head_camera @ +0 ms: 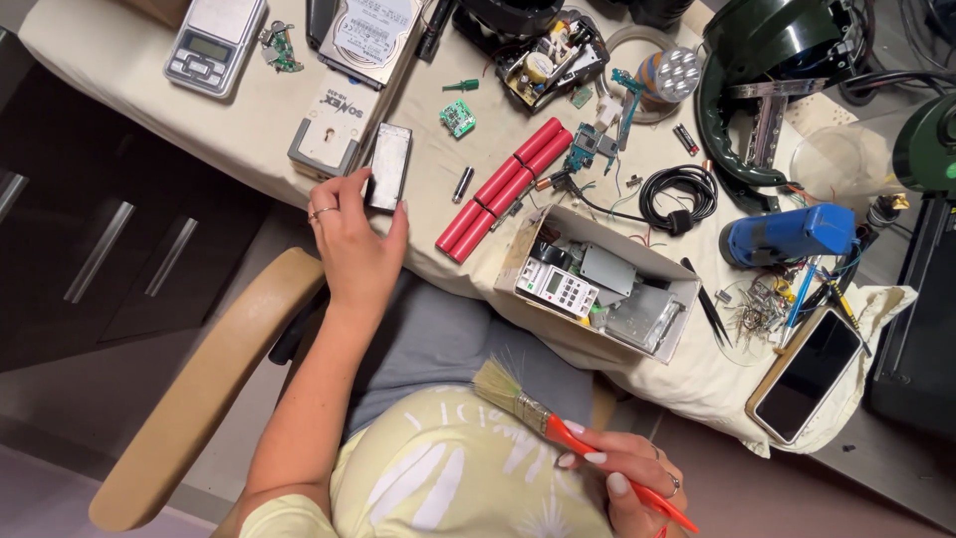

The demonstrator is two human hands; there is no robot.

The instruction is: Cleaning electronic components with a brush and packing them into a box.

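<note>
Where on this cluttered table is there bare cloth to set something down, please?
Bare cloth lies left of the pocket scale; a smaller patch sits between the left hand and red battery pack. Rightward, around the cardboard box, it is crowded.

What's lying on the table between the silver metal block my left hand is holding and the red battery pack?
In the head view, one small loose battery lies between the silver metal block and the red battery pack.
</note>
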